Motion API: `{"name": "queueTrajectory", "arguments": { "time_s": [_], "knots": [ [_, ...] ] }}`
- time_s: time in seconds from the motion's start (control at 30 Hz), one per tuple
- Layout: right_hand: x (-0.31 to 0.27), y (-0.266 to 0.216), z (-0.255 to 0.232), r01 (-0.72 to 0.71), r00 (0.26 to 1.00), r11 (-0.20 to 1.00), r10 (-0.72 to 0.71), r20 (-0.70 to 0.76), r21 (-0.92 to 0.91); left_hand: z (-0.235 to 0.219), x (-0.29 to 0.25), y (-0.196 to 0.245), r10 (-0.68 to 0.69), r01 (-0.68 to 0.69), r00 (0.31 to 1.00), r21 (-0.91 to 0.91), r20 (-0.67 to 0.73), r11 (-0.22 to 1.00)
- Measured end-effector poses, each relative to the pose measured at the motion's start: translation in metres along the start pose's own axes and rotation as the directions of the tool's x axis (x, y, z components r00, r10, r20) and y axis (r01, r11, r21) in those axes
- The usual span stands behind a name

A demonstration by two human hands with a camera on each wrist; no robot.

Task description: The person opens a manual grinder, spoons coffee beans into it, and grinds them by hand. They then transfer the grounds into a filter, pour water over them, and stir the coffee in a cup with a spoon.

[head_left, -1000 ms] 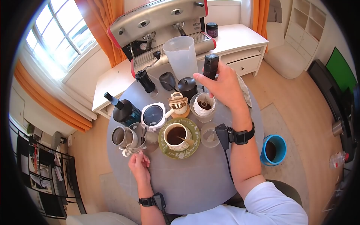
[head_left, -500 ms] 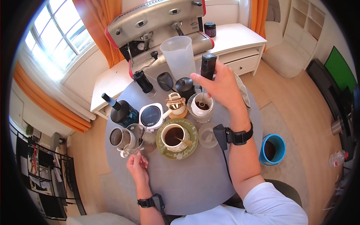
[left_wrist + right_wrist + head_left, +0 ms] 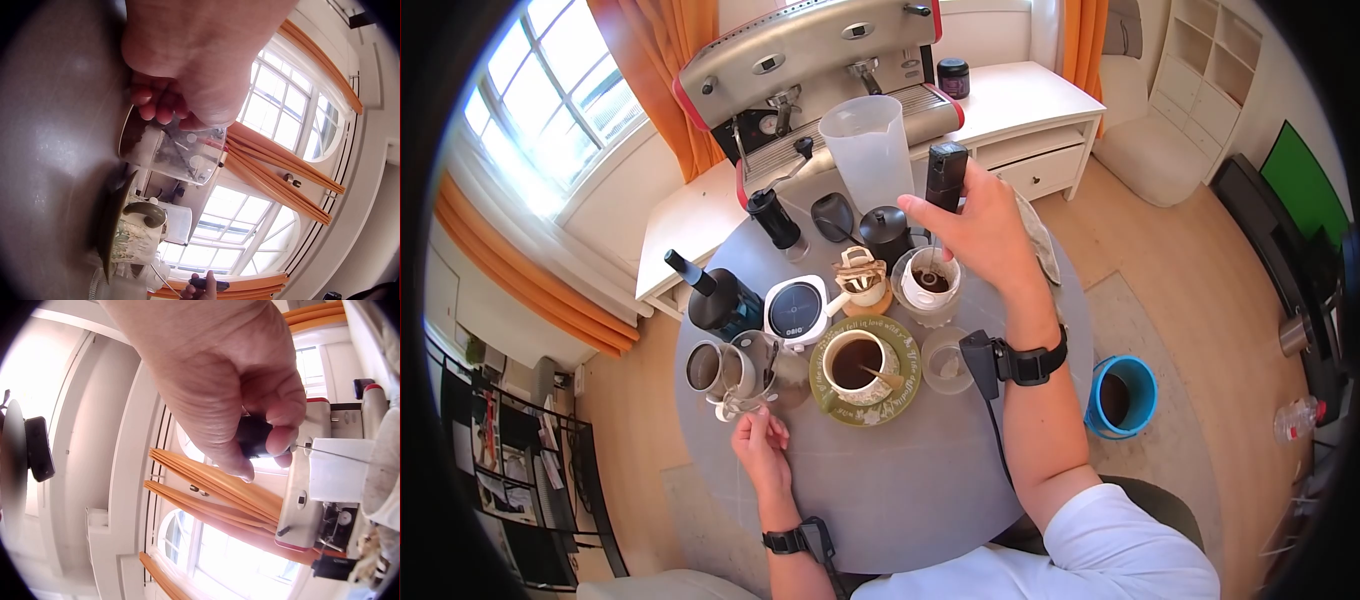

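Left wrist view, top: left hand (image 3: 187,65), fingers curled, in front of a clear glass (image 3: 178,153) standing on the gray table (image 3: 53,156), contact between the two unclear. Lower down: cup (image 3: 132,242) with green handle and floral side, set on a green saucer (image 3: 110,234), translucent pitcher (image 3: 180,223) beyond. Bottom edge: right hand (image 3: 190,292) gripping a dark handle (image 3: 219,285), with orange curtains (image 3: 272,178) and bright windows (image 3: 278,100) above.
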State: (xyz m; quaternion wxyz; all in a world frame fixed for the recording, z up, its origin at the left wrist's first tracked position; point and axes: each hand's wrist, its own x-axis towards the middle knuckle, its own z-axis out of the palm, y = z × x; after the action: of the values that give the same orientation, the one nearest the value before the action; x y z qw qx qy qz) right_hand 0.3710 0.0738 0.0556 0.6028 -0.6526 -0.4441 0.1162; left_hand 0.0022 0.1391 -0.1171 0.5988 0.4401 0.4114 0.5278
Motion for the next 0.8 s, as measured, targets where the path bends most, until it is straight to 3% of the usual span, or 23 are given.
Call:
{"name": "queueTrajectory", "arguments": {
  "time_s": [0.77,0.8],
  "knots": [
    [0.002,0.004,-0.002,0.004,1.0,0.999,-0.005,-0.012,-0.053,-0.001,0.0,0.002,-0.018,0.018,1.0,0.017,0.014,1.0],
    [0.003,0.01,0.0,0.066,0.997,0.996,-0.068,-0.035,-0.068,-0.001,0.0,0.002,-0.016,0.016,1.0,0.019,0.014,1.0]
  ]
}}
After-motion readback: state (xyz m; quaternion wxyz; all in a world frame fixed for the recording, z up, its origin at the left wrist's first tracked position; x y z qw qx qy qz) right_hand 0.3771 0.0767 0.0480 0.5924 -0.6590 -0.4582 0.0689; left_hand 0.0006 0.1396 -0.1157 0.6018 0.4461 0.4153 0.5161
